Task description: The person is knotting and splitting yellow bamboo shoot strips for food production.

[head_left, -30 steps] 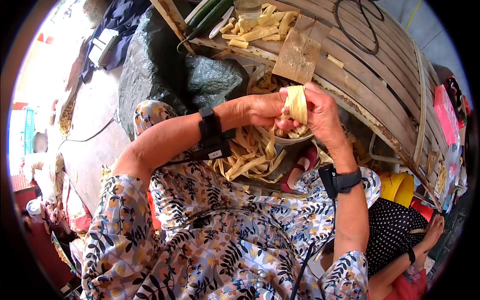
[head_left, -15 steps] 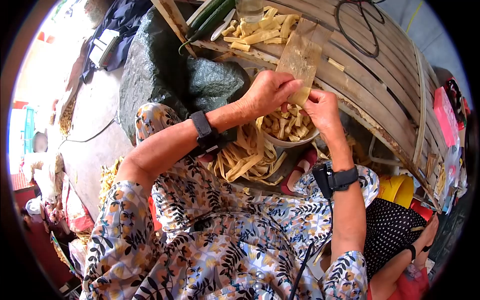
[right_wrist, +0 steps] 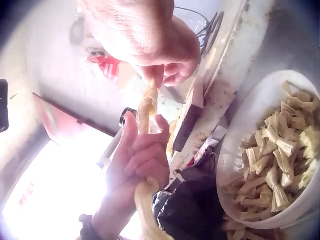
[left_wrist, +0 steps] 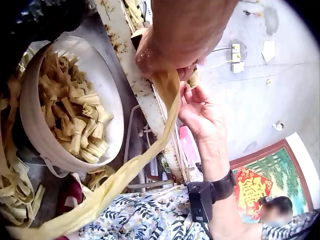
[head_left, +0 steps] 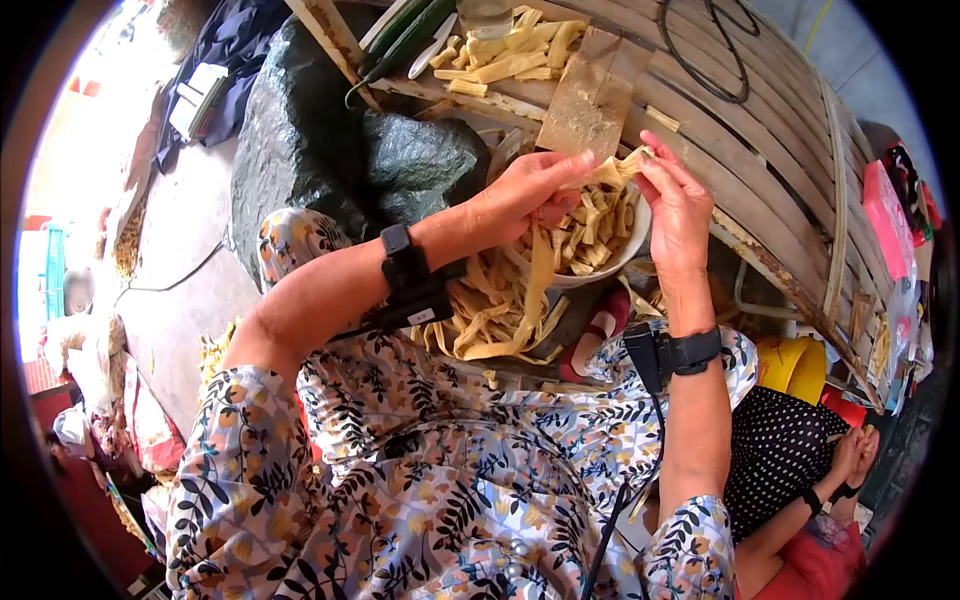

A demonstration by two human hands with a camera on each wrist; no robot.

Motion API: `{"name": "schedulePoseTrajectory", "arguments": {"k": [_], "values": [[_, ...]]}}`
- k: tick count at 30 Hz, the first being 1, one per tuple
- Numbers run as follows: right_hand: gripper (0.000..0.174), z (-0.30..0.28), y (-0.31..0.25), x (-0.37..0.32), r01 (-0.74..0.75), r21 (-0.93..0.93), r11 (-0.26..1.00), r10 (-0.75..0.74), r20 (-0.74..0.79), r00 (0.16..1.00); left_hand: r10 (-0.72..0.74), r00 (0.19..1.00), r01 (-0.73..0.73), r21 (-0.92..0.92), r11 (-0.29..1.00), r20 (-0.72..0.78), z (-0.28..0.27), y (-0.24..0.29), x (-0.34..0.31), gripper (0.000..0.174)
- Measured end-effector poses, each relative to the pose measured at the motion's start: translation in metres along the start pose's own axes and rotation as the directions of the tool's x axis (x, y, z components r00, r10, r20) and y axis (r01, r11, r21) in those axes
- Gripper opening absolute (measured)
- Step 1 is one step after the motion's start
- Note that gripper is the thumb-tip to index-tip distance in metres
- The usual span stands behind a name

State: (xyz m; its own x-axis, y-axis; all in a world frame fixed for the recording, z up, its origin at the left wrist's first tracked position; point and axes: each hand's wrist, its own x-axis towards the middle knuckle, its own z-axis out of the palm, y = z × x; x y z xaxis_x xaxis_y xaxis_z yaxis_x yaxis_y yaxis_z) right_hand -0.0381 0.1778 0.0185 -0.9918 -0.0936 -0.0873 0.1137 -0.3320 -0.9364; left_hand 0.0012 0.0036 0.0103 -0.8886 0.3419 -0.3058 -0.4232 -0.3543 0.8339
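A pale yellow strip (head_left: 620,168) is stretched between the two hands above a white bowl (head_left: 641,232). The left hand (head_left: 528,195) curls round one part of it, and a long loose tail (left_wrist: 135,170) hangs from that hand. Fingertips of the right hand (head_left: 682,208) pinch the other end. In the right wrist view the strip looks twisted or knotted (right_wrist: 147,104) between the right hand (right_wrist: 150,40) above and the left hand (right_wrist: 145,160) below. Many short knotted pieces (left_wrist: 77,127) fill the bowl.
A wooden board (head_left: 590,100) lies on the slatted bench (head_left: 740,150), near yellow pieces (head_left: 515,66), cucumbers (head_left: 408,38) and a glass (head_left: 484,16). Dark plastic sheeting (head_left: 420,165) stands left of the bowl. Long strips (head_left: 490,320) lie below. Another person's hands (head_left: 855,455) show at right.
The hands moved from the board's near edge and drew further apart, stretching the strip. A long tail now hangs under the left hand. The bowl's contents are more exposed than a second ago.
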Motion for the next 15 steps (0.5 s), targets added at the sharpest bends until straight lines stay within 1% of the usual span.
{"name": "schedulePoseTrajectory", "arguments": {"k": [1, 3, 5, 6, 9, 10, 12, 13, 15], "values": [[0.008, -0.001, -0.001, 0.001, -0.016, 0.003, 1.0, 0.016, -0.024, 1.0, -0.019, 1.0, 0.019, 0.023, 1.0, 0.012, -0.002, -0.001, 0.003, 0.028], [0.009, -0.003, -0.002, 0.001, -0.057, 0.006, 0.998, 0.057, -0.068, 0.996, -0.009, 0.999, 0.007, 0.057, 0.998, 0.038, -0.005, -0.002, 0.004, 0.027], [0.01, -0.005, 0.003, 0.002, -0.071, -0.019, 0.997, 0.07, -0.052, 0.996, 0.0, 0.998, -0.008, 0.117, 0.993, 0.06, -0.008, 0.0, 0.002, 0.026], [0.011, -0.005, 0.005, 0.002, -0.08, -0.032, 0.996, 0.079, -0.043, 0.996, -0.047, 0.994, 0.04, 0.079, 0.996, 0.094, -0.011, 0.001, 0.002, 0.025], [0.013, -0.004, 0.002, -0.003, -0.196, -0.105, 0.975, 0.204, 0.074, 0.976, -0.084, 0.974, 0.089, -0.011, 0.996, 0.208, -0.019, -0.003, 0.0, 0.025], [0.015, -0.008, 0.006, 0.001, -0.164, -0.171, 0.972, 0.179, 0.079, 0.981, -0.082, 0.97, 0.084, -0.001, 0.996, 0.229, -0.021, -0.003, 0.0, 0.025], [0.015, -0.008, 0.008, 0.002, -0.165, -0.165, 0.972, 0.177, 0.063, 0.982, -0.075, 0.96, 0.075, 0.009, 0.997, 0.271, -0.022, -0.003, 0.001, 0.026], [0.015, -0.007, 0.008, 0.003, -0.162, -0.159, 0.974, 0.172, 0.055, 0.984, -0.072, 0.965, 0.061, 0.05, 0.997, 0.253, -0.021, -0.002, 0.001, 0.026], [0.015, -0.007, 0.008, 0.004, -0.137, -0.205, 0.969, 0.159, 0.095, 0.983, -0.065, 0.974, 0.037, 0.132, 0.991, 0.216, -0.019, 0.0, -0.001, 0.026]]}}
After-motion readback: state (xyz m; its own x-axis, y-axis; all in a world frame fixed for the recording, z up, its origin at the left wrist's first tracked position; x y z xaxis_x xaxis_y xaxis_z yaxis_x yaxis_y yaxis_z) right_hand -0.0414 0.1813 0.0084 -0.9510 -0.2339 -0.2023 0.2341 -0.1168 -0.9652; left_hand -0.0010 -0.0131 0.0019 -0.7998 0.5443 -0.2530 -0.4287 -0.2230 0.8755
